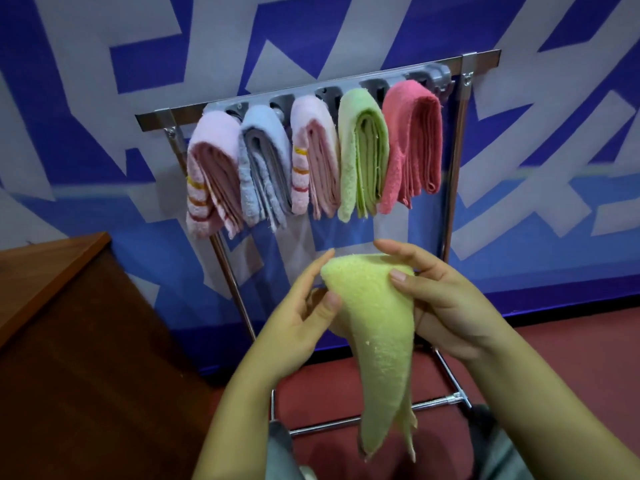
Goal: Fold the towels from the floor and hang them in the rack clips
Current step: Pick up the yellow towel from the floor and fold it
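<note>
Blue patterned wall (pixel 104 98), red floor (pixel 554 341); both hands' fingers (pixel 405 275) pinch yellow towel (pixel 377 323).

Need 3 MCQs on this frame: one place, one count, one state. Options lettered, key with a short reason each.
1. Where does the free clip sit on the rack?
A. far left end
B. middle
C. far right end, beyond the coral towel

2. How many towels hang on the rack?
A. three
B. five
C. seven

3. What state is the yellow towel in?
A. folded, held in the air by both hands
B. lying on the floor
C. clipped to the rack

Key:
1 C: bare grey clip shows right of the coral towel.
2 B: pink striped, blue-grey, pink striped, green, coral.
3 A: left hand and right hand grip its top fold, and its ends dangle.
</note>
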`<state>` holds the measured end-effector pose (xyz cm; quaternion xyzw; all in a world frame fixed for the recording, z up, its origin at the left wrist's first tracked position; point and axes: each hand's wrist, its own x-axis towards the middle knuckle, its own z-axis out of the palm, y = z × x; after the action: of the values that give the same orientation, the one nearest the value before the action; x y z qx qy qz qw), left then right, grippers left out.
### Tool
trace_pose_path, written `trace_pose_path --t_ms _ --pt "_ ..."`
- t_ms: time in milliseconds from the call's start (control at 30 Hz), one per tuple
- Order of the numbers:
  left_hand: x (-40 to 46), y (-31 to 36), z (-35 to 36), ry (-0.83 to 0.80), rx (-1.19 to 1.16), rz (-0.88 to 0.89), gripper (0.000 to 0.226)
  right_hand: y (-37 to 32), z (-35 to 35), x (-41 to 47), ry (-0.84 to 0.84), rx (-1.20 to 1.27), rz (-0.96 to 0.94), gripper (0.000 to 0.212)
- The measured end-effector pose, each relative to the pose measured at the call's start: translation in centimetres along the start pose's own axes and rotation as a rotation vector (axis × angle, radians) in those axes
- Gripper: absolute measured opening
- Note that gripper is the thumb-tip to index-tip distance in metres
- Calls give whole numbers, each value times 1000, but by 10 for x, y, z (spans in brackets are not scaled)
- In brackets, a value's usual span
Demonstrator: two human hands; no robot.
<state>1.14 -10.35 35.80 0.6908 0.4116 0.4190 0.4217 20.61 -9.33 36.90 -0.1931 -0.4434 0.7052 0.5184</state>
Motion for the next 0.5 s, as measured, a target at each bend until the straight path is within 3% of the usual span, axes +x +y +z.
trace_pose_path --t_ms 133,233,333,500 --pt "2 12 7 40 -242 78 50 -6 -1 1 3 13 11 33" --pt "5 14 8 71 -299 107 51 -8 -4 1 2 -10 29 33" --pt "7 15 10 86 -354 98 37 -7 -5 2 9 -23 24 34" --pt "5 14 13 -16 -462 19 37 -11 -1 4 -7 58 -6 35"
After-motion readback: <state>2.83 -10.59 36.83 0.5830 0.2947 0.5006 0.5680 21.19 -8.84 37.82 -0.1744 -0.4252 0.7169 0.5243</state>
